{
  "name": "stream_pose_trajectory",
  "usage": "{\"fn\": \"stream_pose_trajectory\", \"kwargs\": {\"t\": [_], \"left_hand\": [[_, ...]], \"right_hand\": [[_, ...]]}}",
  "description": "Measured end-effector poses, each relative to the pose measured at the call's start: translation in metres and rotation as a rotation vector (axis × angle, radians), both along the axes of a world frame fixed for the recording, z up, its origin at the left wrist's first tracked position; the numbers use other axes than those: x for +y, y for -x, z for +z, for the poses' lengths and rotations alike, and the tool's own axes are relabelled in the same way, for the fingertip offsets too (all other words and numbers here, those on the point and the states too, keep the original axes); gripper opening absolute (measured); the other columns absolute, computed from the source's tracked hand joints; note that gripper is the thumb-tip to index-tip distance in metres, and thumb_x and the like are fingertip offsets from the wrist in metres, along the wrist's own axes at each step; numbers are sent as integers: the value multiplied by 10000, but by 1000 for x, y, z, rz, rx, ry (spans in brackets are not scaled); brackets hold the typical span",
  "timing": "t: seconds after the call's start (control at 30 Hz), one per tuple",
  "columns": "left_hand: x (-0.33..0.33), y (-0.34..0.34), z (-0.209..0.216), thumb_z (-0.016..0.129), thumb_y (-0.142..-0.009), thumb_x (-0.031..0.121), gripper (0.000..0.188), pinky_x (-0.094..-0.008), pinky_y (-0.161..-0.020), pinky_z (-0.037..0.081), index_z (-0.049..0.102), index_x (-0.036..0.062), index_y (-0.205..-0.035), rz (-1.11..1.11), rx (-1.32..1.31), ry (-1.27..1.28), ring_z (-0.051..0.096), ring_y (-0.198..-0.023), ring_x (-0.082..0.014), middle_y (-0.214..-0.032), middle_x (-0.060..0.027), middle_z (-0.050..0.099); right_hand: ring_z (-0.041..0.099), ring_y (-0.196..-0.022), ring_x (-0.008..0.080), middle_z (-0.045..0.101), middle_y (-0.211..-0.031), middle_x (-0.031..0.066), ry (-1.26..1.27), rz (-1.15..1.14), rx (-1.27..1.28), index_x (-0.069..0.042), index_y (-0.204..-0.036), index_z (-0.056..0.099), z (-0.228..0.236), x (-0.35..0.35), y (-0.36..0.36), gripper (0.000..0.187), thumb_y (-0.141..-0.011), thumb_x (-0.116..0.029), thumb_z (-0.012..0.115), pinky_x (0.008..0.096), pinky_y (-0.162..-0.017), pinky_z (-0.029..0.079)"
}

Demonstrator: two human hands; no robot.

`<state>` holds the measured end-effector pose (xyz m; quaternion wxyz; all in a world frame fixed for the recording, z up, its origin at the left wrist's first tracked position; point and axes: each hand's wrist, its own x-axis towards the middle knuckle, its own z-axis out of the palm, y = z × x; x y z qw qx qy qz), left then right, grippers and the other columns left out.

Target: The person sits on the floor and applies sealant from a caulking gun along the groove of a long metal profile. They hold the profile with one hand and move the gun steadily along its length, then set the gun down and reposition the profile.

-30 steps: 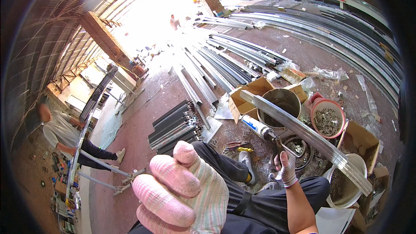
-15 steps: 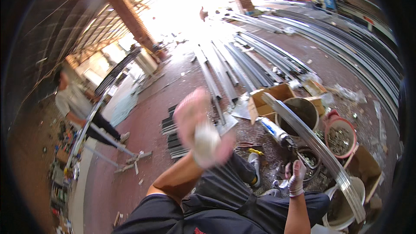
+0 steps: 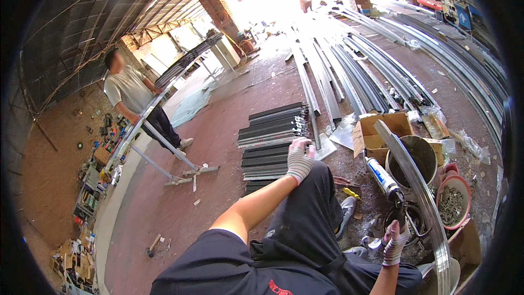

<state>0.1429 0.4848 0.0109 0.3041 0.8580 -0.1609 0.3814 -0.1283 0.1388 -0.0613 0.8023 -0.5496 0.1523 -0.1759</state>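
Note:
My left hand (image 3: 301, 160), in a striped fingerless glove, is at my bent left knee, its fingers loosely curled and apart with nothing in them. My right hand (image 3: 395, 245), gloved alike, is open below the dark handle of a caulking gun (image 3: 384, 179) with a white and blue tube. Whether it touches that handle I cannot tell. A long silvery metal profile (image 3: 413, 183) slants past my right hand, in front of a grey bucket (image 3: 435, 154). Beyond my left hand, dark cut profiles (image 3: 268, 157) lie in rows on the floor.
An open cardboard box (image 3: 373, 133) and a reddish bucket (image 3: 468, 202) of small metal parts stand at right. Long profiles (image 3: 349, 71) cover the floor ahead. A person (image 3: 131, 90) stands at a metal frame (image 3: 143, 117) on the left. A hammer (image 3: 155, 245) lies at lower left.
My left hand, blurred and raised before, has come down to my knee. My view has shifted left, and the right hand is slightly nearer below the caulking gun's handle.

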Motion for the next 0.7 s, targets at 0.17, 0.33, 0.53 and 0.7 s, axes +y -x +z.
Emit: {"fn": "stream_pose_trajectory", "kwargs": {"t": [0.17, 0.33, 0.53, 0.7], "left_hand": [[-8, -5, 1, 723, -856, 138, 244, -464, -1019, 475, 669, 73, -1085, -95, 84, -132, 596, -1141, -380, -1211, -167, 641], [-10, -2, 7, 692, -891, 142, 226, -460, -1052, 458, 678, 62, -1103, -93, 158, -163, 595, -1180, -383, -1240, -195, 648], [-2, -5, 6, 694, -887, 138, 249, -454, -1055, 460, 677, 52, -1121, -84, 178, -165, 598, -1174, -383, -1223, -195, 654], [4, -7, 5, 690, -892, 127, 232, -451, -1049, 462, 675, 54, -1112, -88, 209, -162, 588, -1178, -380, -1246, -187, 640]], "right_hand": [[360, -459, 64, 417, -612, -30, -29, 74, -36, -167, -823, 434, -5, -5, -1, 460, -1009, -550, 610, 239, -400, 264], [353, -448, 48, 419, -611, -37, 84, 81, -22, -151, -868, 478, -17, -5, -8, 428, -993, -524, 646, 229, -396, 274], [374, -455, 53, 426, -614, -43, 0, 82, -23, -134, -928, 498, -24, -8, -12, 376, -1024, -476, 620, 229, -404, 301], [380, -475, 52, 431, -618, -36, -17, 80, 17, -81, -1072, 564, -11, -3, -12, 388, -1017, -458, 634, 231, -410, 298]]}}
